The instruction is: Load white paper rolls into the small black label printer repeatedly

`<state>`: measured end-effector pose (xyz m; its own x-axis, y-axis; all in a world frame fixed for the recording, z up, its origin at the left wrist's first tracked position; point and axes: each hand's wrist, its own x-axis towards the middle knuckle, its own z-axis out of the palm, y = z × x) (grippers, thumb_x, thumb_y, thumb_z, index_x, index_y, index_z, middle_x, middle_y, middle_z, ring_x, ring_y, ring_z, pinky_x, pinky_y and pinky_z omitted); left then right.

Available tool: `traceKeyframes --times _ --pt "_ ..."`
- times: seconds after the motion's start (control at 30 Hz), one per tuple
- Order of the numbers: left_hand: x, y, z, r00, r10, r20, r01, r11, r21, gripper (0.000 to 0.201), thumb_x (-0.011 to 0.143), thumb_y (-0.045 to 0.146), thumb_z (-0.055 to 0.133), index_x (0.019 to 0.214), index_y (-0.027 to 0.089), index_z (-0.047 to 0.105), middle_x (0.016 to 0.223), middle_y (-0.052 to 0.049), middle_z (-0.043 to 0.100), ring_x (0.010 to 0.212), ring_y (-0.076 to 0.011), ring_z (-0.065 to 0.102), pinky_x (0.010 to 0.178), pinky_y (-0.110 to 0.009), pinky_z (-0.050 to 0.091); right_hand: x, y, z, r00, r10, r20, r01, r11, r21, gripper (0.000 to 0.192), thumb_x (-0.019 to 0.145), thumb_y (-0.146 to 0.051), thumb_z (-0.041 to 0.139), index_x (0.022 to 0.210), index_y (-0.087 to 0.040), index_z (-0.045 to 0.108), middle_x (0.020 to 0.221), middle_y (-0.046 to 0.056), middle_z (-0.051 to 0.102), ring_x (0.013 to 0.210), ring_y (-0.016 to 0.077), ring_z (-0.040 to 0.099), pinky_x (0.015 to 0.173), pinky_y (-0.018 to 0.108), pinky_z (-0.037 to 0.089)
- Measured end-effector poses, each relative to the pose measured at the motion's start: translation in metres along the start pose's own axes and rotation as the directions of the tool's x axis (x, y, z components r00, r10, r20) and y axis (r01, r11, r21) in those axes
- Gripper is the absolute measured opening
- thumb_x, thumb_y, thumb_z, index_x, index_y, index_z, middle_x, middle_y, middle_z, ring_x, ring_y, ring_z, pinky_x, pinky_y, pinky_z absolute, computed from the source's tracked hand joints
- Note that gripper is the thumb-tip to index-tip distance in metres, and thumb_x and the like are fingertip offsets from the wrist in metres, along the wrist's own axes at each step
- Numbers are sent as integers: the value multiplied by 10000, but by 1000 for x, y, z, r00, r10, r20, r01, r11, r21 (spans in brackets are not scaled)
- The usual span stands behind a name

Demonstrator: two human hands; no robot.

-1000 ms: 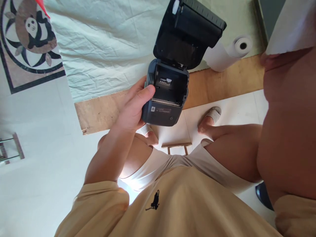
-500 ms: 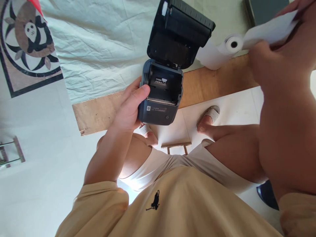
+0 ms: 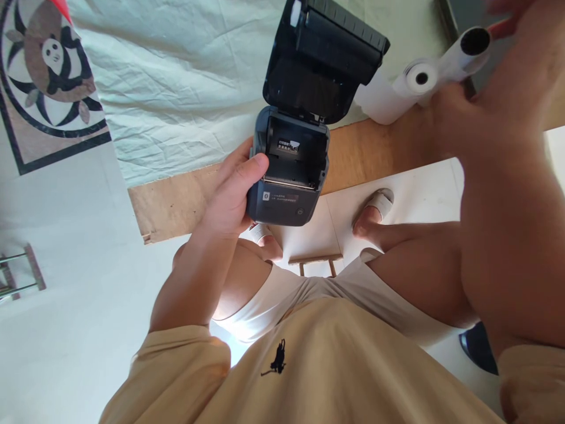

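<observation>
My left hand (image 3: 232,197) grips a small dark grey label printer (image 3: 289,176) by its left side, thumb on the rim. The printer's lid (image 3: 324,56) stands open and the paper bay is empty. My right hand (image 3: 498,88) is raised at the upper right, blurred, holding a white paper roll (image 3: 468,50) with a dark core. A second white paper roll (image 3: 397,91) lies on the wooden board just right of the printer lid.
A wooden board (image 3: 176,200) lies on the white floor, partly covered by a pale wrinkled cloth (image 3: 176,76). A panda-patterned floor inlay (image 3: 53,70) is at the upper left. My sandalled feet (image 3: 375,212) and a small wooden stool (image 3: 315,262) are below the printer.
My right hand has swung leftward into view and turned the paper roll so its core faces the camera. The printer in my left hand shifted slightly left and stays open.
</observation>
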<state>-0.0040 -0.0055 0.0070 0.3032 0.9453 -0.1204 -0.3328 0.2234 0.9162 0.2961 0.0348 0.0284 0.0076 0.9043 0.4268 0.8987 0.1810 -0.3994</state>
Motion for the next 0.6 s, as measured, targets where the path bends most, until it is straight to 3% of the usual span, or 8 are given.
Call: traceKeyframes --times 0.07,0.13,0.17,0.23,0.3,0.43,0.5,0.6 --pt "0 -1 -1 1000 1 -2 -1 1000 -6 312 833 480 613 923 182 606 988 -55 693 1081 -258 658 543 -229 516 -6 -6 -5 996 -20 -92 14 998 -64 662 578 -73 485 1234 -137 549 1247 80 546 1125 221 545 853 320 442" --pt "0 -2 -2 1000 4 2 -4 1000 -16 314 838 483 607 926 181 616 999 -52 694 1071 -257 662 537 -231 513 -13 -16 -9 990 15 -141 -25 997 -70 612 594 -68 480 1186 -175 589 1190 55 588 907 159 579 704 290 413" --pt "0 -2 -1 1000 6 6 -6 1000 -20 310 842 480 604 927 182 618 1000 -50 694 1069 -257 663 556 -236 525 -17 -21 -9 998 4 -60 -7 998 -60 618 626 -71 471 1227 -181 569 1215 54 575 839 125 566 675 280 400" --pt "0 -1 0 1000 7 16 -7 1000 -20 296 849 471 600 923 185 619 983 -48 696 1065 -259 666 607 -254 553 -22 -32 -5 995 -96 4 96 995 -34 638 639 -78 468 1270 -143 524 1246 84 544 787 94 538 643 259 387" --pt "0 1 1 1000 8 19 -8 1000 -8 284 847 466 603 912 189 618 954 -46 698 1065 -263 667 655 -274 572 -22 -39 2 992 -106 64 107 994 -17 620 684 -126 507 1303 -144 472 1279 102 517 709 63 509 647 251 413" --pt "0 3 3 1000 13 11 -14 1000 26 292 852 476 596 899 189 628 954 -55 696 1083 -264 660 621 -262 561 -18 -41 15 989 45 144 -43 999 -21 595 715 -222 609 1288 -209 448 979 39 606 601 52 475 803 283 466" --pt "0 3 3 1000 15 18 -16 1000 24 289 860 470 583 915 191 634 985 -57 696 1101 -262 653 568 -246 538 -18 -41 18 986 90 142 -91 996 3 593 698 -220 632 1266 -231 461 851 6 589 587 51 457 755 255 455" --pt "0 3 2 1000 5 14 -5 1000 16 301 853 481 587 943 196 630 1029 -56 693 1112 -267 649 565 -247 536 -22 -45 19 985 95 144 -106 991 75 555 701 -218 631 1235 -248 481 850 -8 590 559 27 421 664 214 423"
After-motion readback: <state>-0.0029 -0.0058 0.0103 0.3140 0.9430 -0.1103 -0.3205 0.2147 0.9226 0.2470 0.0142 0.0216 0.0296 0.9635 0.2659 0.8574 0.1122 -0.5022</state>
